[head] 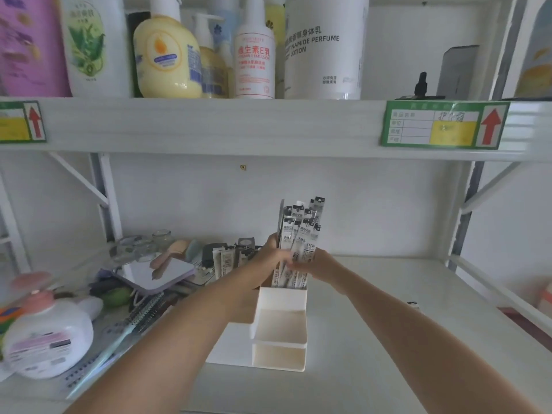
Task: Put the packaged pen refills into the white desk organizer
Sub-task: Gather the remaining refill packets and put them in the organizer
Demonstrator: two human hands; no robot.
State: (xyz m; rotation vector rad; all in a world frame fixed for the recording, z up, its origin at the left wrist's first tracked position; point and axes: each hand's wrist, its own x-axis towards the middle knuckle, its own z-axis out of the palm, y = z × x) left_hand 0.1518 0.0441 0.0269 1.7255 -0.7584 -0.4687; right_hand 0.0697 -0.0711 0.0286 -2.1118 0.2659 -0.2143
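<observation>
A white stepped desk organizer point(279, 333) stands on the shelf in front of me. A bundle of packaged pen refills point(301, 234) stands upright in its tall back compartment, the black-and-white header cards sticking well above the rim. My left hand point(270, 253) wraps the bundle from the left and my right hand point(321, 264) holds it from the right, both just above the compartment's rim. A few more refill packets point(223, 262) lie on the shelf to the left, behind my left arm.
Clutter fills the shelf's left side: a lilac mirror point(155, 274), glass jars point(143, 246), a comb point(131, 327) and a white pump bottle point(47, 336). Lotion bottles point(254, 52) line the upper shelf, whose edge point(239, 127) runs above. Bare shelf lies to the right.
</observation>
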